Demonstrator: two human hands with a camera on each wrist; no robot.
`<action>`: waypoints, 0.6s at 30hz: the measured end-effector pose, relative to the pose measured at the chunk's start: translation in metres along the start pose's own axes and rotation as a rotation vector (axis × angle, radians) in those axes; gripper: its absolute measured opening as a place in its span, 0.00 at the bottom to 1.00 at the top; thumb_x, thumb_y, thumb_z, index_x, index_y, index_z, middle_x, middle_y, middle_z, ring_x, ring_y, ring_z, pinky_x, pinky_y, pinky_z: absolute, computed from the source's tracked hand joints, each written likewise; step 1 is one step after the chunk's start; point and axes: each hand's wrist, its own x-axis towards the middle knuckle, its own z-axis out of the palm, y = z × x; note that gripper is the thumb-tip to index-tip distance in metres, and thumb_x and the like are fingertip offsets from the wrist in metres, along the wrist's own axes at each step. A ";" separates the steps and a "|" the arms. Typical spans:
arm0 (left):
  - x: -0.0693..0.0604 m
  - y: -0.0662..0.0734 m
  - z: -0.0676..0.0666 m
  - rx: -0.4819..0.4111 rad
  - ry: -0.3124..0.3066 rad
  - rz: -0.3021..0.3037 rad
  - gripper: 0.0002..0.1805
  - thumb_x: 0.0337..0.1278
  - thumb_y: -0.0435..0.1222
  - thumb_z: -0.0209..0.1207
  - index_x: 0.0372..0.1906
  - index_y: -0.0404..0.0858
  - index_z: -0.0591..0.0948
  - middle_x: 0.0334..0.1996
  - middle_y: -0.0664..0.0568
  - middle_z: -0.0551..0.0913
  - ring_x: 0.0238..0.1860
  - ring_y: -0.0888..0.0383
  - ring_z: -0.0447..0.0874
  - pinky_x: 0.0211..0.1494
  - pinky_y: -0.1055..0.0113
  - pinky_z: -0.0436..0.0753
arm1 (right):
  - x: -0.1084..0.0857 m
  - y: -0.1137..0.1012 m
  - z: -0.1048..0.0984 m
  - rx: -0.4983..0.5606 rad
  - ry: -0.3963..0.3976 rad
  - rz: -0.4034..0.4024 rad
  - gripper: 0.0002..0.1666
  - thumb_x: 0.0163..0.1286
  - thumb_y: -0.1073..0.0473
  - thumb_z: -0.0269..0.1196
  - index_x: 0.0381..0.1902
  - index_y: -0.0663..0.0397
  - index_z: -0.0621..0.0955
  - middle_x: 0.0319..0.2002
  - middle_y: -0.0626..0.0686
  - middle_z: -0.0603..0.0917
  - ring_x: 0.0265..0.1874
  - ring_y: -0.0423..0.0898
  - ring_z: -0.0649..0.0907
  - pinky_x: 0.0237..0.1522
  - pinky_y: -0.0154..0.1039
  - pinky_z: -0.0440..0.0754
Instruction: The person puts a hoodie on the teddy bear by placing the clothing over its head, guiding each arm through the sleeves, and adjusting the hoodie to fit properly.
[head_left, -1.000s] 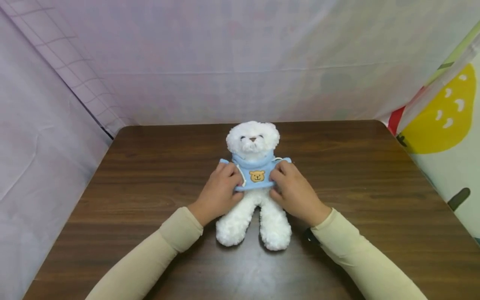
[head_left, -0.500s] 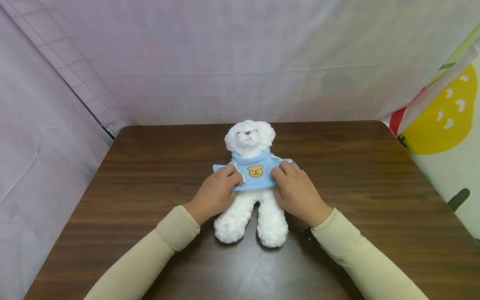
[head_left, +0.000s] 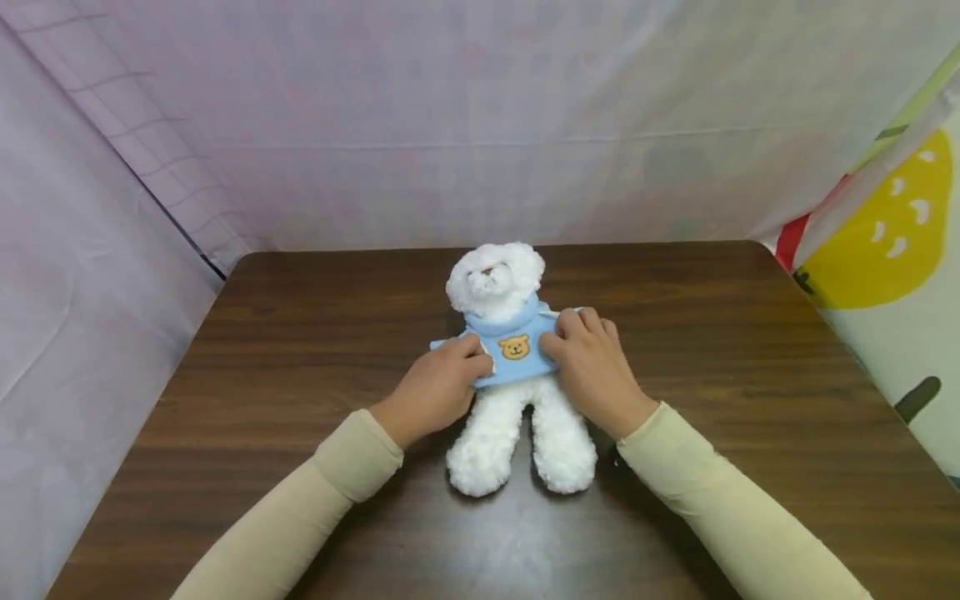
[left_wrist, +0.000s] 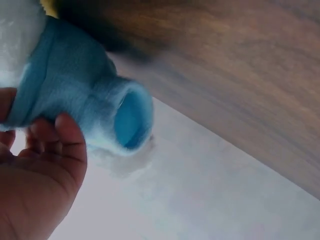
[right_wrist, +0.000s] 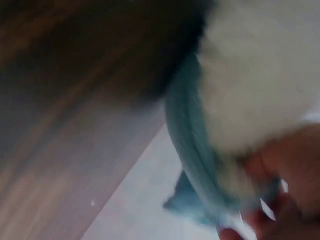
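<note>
A white plush teddy bear [head_left: 495,283] in a light blue hoodie [head_left: 517,371] lies face up on the table, head toward the far edge and tilted a little left. My left hand [head_left: 438,385] grips the hoodie's lower left side, fingers curled on the cloth by a white drawstring. On the other side my right hand [head_left: 598,367] pinches the cloth near the hem. In the left wrist view a hollow blue sleeve [left_wrist: 90,95] points away from the fingers. The right wrist view is blurred; it shows the hem [right_wrist: 187,132] standing off the white fur [right_wrist: 260,75].
The dark wooden table [head_left: 330,325] spreads around the bear on all sides. A pale cloth curtain [head_left: 450,125] hangs behind its far edge. At right is a printed cloth with a yellow shape [head_left: 885,233].
The bear has turned slightly: its head has shifted left and its legs right. My left hand sits a little lower and my right hand a little higher, both still holding the hoodie.
</note>
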 end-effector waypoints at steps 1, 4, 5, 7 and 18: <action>0.000 0.000 0.000 0.002 -0.009 -0.006 0.13 0.56 0.21 0.58 0.32 0.43 0.76 0.32 0.53 0.67 0.30 0.58 0.63 0.31 0.68 0.68 | 0.000 0.003 -0.003 0.026 -0.024 -0.021 0.12 0.59 0.74 0.61 0.27 0.51 0.74 0.32 0.52 0.67 0.35 0.55 0.68 0.35 0.50 0.69; 0.000 -0.001 -0.003 0.007 -0.030 0.001 0.10 0.55 0.25 0.61 0.32 0.44 0.75 0.32 0.54 0.65 0.31 0.58 0.62 0.33 0.67 0.67 | -0.003 0.012 -0.013 0.147 -0.084 -0.084 0.10 0.57 0.71 0.66 0.32 0.53 0.77 0.34 0.51 0.69 0.35 0.52 0.68 0.35 0.46 0.70; 0.001 -0.001 -0.004 0.006 -0.028 0.015 0.09 0.55 0.28 0.62 0.31 0.44 0.75 0.32 0.54 0.65 0.32 0.57 0.62 0.33 0.67 0.67 | -0.003 0.015 -0.017 0.188 -0.094 -0.098 0.10 0.57 0.70 0.67 0.33 0.54 0.78 0.35 0.51 0.70 0.36 0.51 0.69 0.37 0.45 0.71; 0.004 -0.001 -0.008 -0.003 -0.006 0.052 0.08 0.56 0.32 0.63 0.30 0.44 0.74 0.33 0.54 0.66 0.33 0.57 0.62 0.35 0.66 0.67 | -0.004 0.019 -0.022 0.249 -0.104 -0.106 0.09 0.59 0.66 0.69 0.35 0.54 0.79 0.36 0.50 0.72 0.37 0.50 0.71 0.39 0.45 0.72; 0.028 0.008 -0.006 0.106 -0.009 0.061 0.21 0.65 0.45 0.63 0.61 0.47 0.80 0.57 0.45 0.72 0.55 0.49 0.70 0.52 0.59 0.77 | -0.014 0.024 -0.026 0.286 -0.061 -0.082 0.06 0.64 0.63 0.68 0.38 0.55 0.82 0.36 0.50 0.77 0.34 0.46 0.75 0.36 0.43 0.75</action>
